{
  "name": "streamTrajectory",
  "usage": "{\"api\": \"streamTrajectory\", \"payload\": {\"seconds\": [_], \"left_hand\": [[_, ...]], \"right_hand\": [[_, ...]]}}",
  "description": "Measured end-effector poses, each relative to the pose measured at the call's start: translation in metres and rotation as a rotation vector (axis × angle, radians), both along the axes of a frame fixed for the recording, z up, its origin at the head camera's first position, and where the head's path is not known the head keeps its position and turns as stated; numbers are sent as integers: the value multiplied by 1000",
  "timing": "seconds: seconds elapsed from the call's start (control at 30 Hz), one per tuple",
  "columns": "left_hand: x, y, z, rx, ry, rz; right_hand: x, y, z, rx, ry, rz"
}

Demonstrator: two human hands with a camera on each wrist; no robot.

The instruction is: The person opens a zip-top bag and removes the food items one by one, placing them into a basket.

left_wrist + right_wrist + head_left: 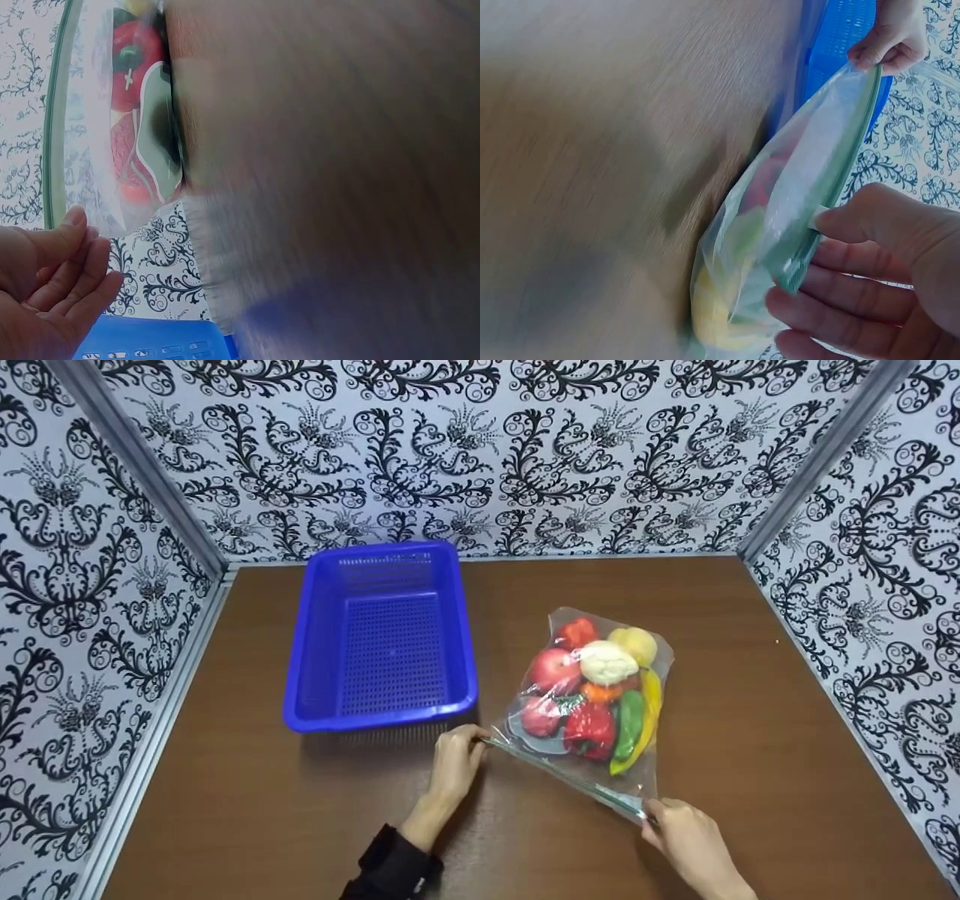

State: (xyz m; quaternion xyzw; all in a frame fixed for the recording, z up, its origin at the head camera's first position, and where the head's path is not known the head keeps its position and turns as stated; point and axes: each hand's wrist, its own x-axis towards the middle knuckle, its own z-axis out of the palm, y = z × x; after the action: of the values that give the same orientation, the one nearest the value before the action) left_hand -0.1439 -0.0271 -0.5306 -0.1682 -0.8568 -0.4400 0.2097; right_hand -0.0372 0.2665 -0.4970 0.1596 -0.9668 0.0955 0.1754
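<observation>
A clear zip bag (536,735) full of toy fruit and vegetables lies on the table, its green-edged mouth turned toward me. Through the plastic I see a red bell pepper (590,730), a green pepper (628,724), a yellow banana (649,712) and several other pieces. My left hand (455,761) pinches the left corner of the bag's mouth. At the opposite corner my right hand (690,840) grips the zip edge; in the right wrist view its thumb presses a small white slider (819,217) on the green strip.
A blue plastic basket (466,660) with a perforated bottom stands left of the bag, just beyond my left hand. The brown wooden table (750,697) is walled at the back and both sides by panels (480,457) with a black-and-white scroll pattern.
</observation>
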Motion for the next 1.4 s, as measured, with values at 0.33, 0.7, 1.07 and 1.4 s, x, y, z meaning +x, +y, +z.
{"api": "streamTrajectory", "payload": {"seconds": [0.33, 0.7, 1.07, 1.4], "left_hand": [[1, 0, -1, -14, -15, 13], [1, 0, -1, -36, 7, 4], [1, 1, -1, -34, 15, 2], [2, 0, 0, -27, -9, -4]], "right_hand": [[3, 5, 8, 38, -283, -72], [3, -15, 20, -22, -316, -87], [-31, -62, 25, -133, -210, -11], [-50, -81, 17, -98, -163, 28]]}}
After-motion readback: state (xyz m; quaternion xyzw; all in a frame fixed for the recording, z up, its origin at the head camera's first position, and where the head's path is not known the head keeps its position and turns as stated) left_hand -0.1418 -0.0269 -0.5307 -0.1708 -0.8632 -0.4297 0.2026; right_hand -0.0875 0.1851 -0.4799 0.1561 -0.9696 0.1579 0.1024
